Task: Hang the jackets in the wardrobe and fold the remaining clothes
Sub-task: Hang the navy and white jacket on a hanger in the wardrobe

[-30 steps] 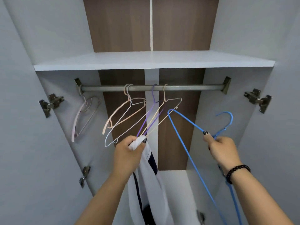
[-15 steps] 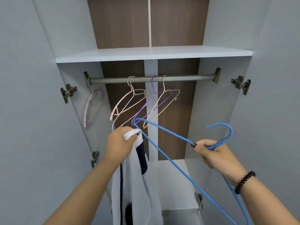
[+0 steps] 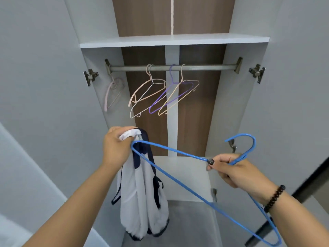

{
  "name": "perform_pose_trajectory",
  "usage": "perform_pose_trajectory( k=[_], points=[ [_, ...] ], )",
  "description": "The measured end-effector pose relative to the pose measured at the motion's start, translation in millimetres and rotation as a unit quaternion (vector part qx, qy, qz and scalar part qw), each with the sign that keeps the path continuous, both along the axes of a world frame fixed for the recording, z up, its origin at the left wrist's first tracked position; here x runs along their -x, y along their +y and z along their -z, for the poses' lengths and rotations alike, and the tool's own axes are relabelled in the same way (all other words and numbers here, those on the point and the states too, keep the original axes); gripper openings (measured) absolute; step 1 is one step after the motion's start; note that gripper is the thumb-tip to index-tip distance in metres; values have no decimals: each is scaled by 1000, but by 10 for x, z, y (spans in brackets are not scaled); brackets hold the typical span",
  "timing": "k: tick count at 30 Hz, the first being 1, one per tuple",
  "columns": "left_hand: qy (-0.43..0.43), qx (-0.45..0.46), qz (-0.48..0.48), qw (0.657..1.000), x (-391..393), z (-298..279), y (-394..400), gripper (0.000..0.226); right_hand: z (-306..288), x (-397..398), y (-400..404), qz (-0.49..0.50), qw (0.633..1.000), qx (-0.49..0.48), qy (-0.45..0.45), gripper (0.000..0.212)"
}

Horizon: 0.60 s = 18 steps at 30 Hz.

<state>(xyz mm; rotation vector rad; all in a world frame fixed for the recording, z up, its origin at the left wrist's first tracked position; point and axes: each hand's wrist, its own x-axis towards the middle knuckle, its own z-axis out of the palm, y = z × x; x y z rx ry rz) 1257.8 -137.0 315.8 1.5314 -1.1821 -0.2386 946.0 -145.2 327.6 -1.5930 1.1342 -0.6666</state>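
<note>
Hands (image 3: 117, 148) on jacket (image 3: 142, 193), blue hanger (image 3: 178, 172)

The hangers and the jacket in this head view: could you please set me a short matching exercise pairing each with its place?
Things:
1. blue hanger
2. white and navy jacket
3. purple hanger
4. pink hanger

Places:
A. on the rail, among the middle hangers
B. gripped by the left hand
C. at the rail's far left end
D. held by the right hand

Pairs: 1-D, 2-B, 3-A, 4-C
</note>
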Motion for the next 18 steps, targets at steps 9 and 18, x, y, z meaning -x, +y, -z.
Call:
perform_pose_trajectory(
  k=[9,18],
  points=[
    [53,21,-4,998,515,-44,822,55,178,5,800,25,994,83,74,20],
    [81,77,116,987,1084,-412,1366,53,200,-92,1263,10,992,50,114,24]
  ],
)
